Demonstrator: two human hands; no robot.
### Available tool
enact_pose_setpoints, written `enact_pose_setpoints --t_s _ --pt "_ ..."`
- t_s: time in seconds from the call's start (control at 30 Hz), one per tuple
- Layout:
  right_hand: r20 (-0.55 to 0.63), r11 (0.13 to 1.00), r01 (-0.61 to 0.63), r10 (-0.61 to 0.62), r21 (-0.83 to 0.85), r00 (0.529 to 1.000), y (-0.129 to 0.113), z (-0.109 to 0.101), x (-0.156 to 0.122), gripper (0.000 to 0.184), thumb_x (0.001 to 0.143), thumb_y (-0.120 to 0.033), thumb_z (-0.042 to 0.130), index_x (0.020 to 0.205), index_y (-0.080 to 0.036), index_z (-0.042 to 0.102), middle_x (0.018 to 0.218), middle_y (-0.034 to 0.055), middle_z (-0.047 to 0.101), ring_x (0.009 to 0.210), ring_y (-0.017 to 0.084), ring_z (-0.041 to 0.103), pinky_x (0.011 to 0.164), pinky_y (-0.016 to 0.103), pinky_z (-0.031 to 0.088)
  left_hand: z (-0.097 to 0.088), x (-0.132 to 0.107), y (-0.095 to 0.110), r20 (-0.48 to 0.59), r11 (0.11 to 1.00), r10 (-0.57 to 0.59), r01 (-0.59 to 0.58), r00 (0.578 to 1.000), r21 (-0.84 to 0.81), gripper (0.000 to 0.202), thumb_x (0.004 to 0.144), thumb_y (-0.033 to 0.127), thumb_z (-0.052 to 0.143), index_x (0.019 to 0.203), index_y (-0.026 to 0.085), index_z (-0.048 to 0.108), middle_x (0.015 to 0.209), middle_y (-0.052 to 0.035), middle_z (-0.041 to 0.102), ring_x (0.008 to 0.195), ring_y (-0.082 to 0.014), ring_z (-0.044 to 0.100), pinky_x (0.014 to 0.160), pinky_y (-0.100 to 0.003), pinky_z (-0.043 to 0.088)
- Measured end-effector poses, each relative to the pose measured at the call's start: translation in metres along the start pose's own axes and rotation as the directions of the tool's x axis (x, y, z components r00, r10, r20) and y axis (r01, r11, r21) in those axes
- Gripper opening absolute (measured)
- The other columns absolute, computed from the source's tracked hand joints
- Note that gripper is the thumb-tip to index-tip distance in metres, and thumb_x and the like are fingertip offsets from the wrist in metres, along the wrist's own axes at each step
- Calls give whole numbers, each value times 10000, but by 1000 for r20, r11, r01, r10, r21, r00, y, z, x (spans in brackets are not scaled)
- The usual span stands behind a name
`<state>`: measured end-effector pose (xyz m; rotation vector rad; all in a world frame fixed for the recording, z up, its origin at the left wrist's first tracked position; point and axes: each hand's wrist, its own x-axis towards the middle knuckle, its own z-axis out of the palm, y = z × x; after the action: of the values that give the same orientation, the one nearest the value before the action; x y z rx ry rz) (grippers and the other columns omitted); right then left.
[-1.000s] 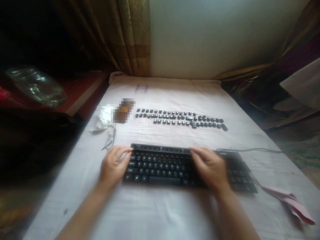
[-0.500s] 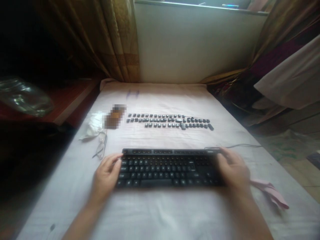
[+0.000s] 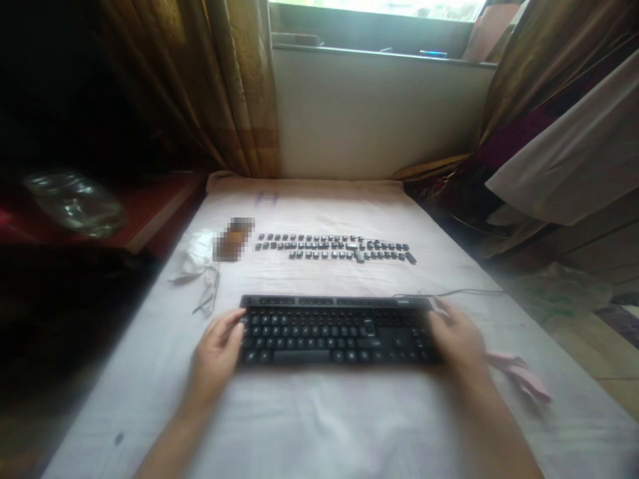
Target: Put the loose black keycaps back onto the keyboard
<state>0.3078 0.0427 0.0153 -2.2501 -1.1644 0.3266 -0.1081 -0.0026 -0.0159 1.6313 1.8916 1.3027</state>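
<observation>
A black keyboard lies across a white cloth-covered table. My left hand rests against its left end, fingers curled along the edge. At the right end my right hand grips the keyboard's edge, fingers wrapped over it. Beyond the keyboard, several loose black keycaps lie in rows on the cloth. A thin cable runs from the keyboard's back right corner.
Spectacles, a crumpled white cloth and a blurred brown object sit at the left. A pink cloth lies right of the keyboard. Curtains, a wall and a window sill stand behind; a dark red shelf is on the left.
My right hand moved from the middle of the keys to the keyboard's right end. The view tilted up, showing the window sill. My left hand stayed at the left end.
</observation>
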Motion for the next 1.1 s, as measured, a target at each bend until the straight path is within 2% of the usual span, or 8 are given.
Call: enact_pose_setpoints --t_s 0.13,0.27,0.43,0.53,0.73,0.9,1.0,1.1 --pt "55 998 68 -68 -4 996 -6 7 -10 551 767 -388 489 1240 -186 685 1197 124 696 1045 298 658 949 429 491 -10 0 -9 -44 999 9 -8 999 40 371 873 485 515 1072 232 698 1151 -65 692 1083 -243 656 1001 -404 510" --pt "31 994 110 -111 30 993 -7 18 -14 508 775 -379 494 1199 -197 708 1202 116 700 1051 299 656 948 441 490 -16 -1 -16 -90 996 42 -34 995 80 372 875 481 500 1068 228 694 1134 -69 696 1067 -246 660 980 -401 523" --pt "-61 956 33 -16 290 998 3 23 -11 426 731 -386 548 1003 -154 779 996 129 761 916 287 685 865 398 531 -17 -1 -18 -119 987 111 -96 987 126 353 886 448 476 1052 217 683 1105 -73 706 1057 -235 661 973 -380 526" --pt "-71 934 41 -17 354 997 11 20 -13 448 729 -402 549 984 -116 782 961 143 768 941 299 688 848 387 542 -17 0 -18 -118 979 145 -125 982 162 337 903 423 456 1049 214 677 1092 -72 709 1046 -226 664 961 -369 531" --pt "-134 877 78 -15 475 991 15 20 -22 458 716 -423 550 922 -93 791 919 156 773 928 320 693 816 402 552 -13 -3 -14 -85 946 225 -196 971 259 333 922 400 460 1110 213 661 1151 -89 686 1100 -246 633 1007 -420 493" --pt "-153 880 98 -29 466 988 12 21 -22 437 709 -397 536 882 -90 794 923 161 772 963 322 681 849 398 536 -8 -12 -5 20 890 323 -311 946 335 517 833 467 629 1283 214 599 1394 -127 547 1323 -324 464 1124 -505 354" --pt "-157 883 107 -38 456 987 12 21 -21 426 715 -381 534 884 -89 794 927 161 770 972 321 677 851 394 530 -6 -16 -2 67 859 358 -356 931 369 591 809 475 663 1332 215 566 1447 -142 492 1370 -345 402 1154 -532 285" --pt "-155 886 111 -44 449 987 13 21 -21 435 724 -372 528 898 -72 790 934 171 766 967 320 677 856 393 525 -6 -16 -2 86 838 373 -375 924 396 594 820 462 653 1347 205 556 1449 -151 484 1369 -349 401 1155 -535 276"
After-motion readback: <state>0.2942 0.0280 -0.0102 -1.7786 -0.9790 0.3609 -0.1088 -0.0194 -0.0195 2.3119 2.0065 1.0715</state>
